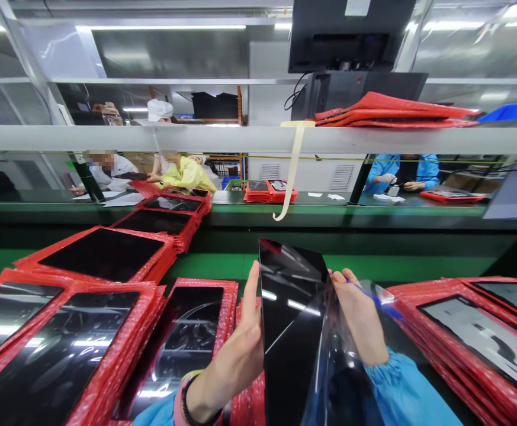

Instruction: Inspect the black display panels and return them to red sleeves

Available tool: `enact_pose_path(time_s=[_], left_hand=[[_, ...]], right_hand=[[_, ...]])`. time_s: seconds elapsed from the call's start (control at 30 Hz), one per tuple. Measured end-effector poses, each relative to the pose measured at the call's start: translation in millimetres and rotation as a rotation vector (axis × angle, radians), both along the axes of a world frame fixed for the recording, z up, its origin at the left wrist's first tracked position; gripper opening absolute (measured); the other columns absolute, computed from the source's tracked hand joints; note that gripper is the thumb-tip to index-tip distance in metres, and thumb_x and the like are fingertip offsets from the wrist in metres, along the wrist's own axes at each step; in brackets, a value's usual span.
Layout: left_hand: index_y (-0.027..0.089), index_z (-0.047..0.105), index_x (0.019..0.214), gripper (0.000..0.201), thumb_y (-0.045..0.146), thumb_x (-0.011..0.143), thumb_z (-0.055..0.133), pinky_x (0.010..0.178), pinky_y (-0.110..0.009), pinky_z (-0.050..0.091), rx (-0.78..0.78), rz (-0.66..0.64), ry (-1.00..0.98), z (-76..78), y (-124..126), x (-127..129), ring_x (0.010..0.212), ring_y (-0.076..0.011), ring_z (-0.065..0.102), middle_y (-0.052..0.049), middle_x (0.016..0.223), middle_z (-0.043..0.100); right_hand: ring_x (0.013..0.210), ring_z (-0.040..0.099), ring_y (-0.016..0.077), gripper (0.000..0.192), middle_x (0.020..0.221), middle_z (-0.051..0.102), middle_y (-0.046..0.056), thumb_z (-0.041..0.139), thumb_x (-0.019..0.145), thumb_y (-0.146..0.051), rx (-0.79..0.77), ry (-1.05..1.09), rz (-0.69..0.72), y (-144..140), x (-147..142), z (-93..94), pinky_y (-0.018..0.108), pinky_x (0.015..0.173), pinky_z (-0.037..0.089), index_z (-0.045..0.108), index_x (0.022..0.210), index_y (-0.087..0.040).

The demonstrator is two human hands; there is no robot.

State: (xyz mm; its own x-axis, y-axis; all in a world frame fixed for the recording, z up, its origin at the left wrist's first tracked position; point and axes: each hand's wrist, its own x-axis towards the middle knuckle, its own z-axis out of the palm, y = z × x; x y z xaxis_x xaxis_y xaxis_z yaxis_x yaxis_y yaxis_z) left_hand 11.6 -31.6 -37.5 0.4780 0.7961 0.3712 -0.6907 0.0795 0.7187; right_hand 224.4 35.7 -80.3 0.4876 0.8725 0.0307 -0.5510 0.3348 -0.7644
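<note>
A glossy black screen panel [289,313] stands tilted up in front of me. My left hand [243,346] supports its left edge, fingers stretched along the side and thumb near the front. At the upper right edge my right hand [360,313] has its fingers curled, gripping a clear plastic film [342,361]. The film hangs loose and bowed over the panel's right part, partly peeled away from the glass. A blue strip [385,303] shows on the film beside the right hand. Below the left hand, red bubble wrap [251,393] is partly hidden by the arm and panel.
Stacks of black panels on red bubble-wrap sleeves [102,254] fill the left side. Another red stack [471,337] stands at right. Masking tape [296,168] dangles from the shelf rail [222,139]. Across the bench, co-workers [187,174] sit working; a monitor [351,35] stands above.
</note>
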Motion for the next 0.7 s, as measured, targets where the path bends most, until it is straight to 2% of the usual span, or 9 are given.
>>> enact_pose_path(time_s=[0.1,0.17,0.23,0.3,0.37,0.43,0.53,0.6,0.7], left_hand=[[0.051,0.029,0.14,0.063,0.038,0.086,0.057,0.116,-0.03,-0.002,-0.094,0.014,0.027,1.6,-3,-2,0.144,-0.01,-0.014,0.024,0.154,0.019],[0.05,0.033,0.139,0.063,0.041,0.083,0.06,0.116,-0.028,-0.006,-0.15,0.054,0.061,3.3,-5,-3,0.142,-0.0089,-0.019,0.026,0.154,0.017],[0.049,0.036,0.139,0.063,0.042,0.081,0.062,0.114,-0.025,-0.008,-0.182,0.109,0.082,4.3,-5,-3,0.141,-0.0081,-0.02,0.027,0.154,0.015],[0.046,0.035,0.14,0.069,0.038,0.079,0.066,0.115,-0.027,-0.006,-0.185,0.139,0.074,4.5,-4,-2,0.143,-0.0103,-0.016,0.024,0.155,0.016],[0.043,0.032,0.142,0.078,0.032,0.075,0.07,0.117,-0.034,0.002,-0.166,0.14,0.067,3.8,-2,-1,0.146,-0.0164,-0.004,0.016,0.155,0.024],[0.038,0.035,0.143,0.081,0.024,0.073,0.072,0.117,-0.038,0.01,-0.143,0.17,0.119,0.9,1,1,0.146,-0.0216,0.009,0.007,0.153,0.036],[0.029,0.049,0.137,0.07,0.015,0.072,0.072,0.116,-0.037,0.018,-0.21,0.343,0.226,-12.7,8,5,0.142,-0.0239,0.027,-0.002,0.144,0.051],[0.024,0.059,0.128,0.06,0.018,0.07,0.073,0.114,-0.037,0.024,-0.31,0.472,0.242,-28.9,13,6,0.137,-0.0256,0.036,-0.006,0.137,0.057],[0.018,0.066,0.117,0.055,0.028,0.065,0.078,0.112,-0.039,0.028,-0.398,0.532,0.262,-57.6,21,7,0.135,-0.0296,0.04,-0.011,0.129,0.063]], right_hand=[[0.089,0.066,0.0172,0.021,0.099,0.067,0.002,0.066,0.085,-0.021,0.005,-0.029,-0.027,-8,-3,11.3,0.032,0.077,0.056,0.06,0.105,-0.018],[0.089,0.067,0.0127,0.03,0.089,0.068,-0.005,0.074,0.075,-0.016,0.02,-0.062,-0.031,-15,-5,18.8,0.023,0.08,0.054,0.059,0.1,-0.022],[0.089,0.066,0.0102,0.039,0.088,0.069,-0.008,0.078,0.068,-0.016,0.04,-0.096,-0.015,-21,-8,25.1,0.016,0.08,0.052,0.058,0.1,-0.028],[0.097,0.066,0.0129,0.04,0.1,0.069,-0.007,0.077,0.07,-0.02,0.087,-0.186,0.005,-27,-10,29.3,0.018,0.077,0.054,0.057,0.103,-0.031],[0.114,0.06,0.0187,0.039,0.121,0.064,-0.003,0.075,0.075,-0.024,0.144,-0.325,0.012,-31,-13,31.4,0.023,0.076,0.055,0.054,0.107,-0.033],[0.129,0.048,0.0226,0.039,0.137,0.055,0.001,0.071,0.079,-0.027,0.185,-0.482,-0.002,-33,-14,30.8,0.029,0.086,0.053,0.051,0.111,-0.033],[0.137,0.039,0.0235,0.037,0.143,0.049,0.005,0.065,0.084,-0.03,0.207,-0.644,-0.012,-34,-16,23.3,0.041,0.109,0.036,0.048,0.117,-0.032],[0.137,0.039,0.0238,0.034,0.143,0.049,0.007,0.061,0.087,-0.032,0.221,-0.702,-0.005,-34,-14,13.2,0.046,0.115,0.024,0.046,0.118,-0.031],[0.138,0.038,0.0235,0.033,0.144,0.047,0.008,0.055,0.09,-0.036,0.205,-0.769,-0.01,-29,0,-7.7,0.046,0.115,0.026,0.045,0.121,-0.03]])
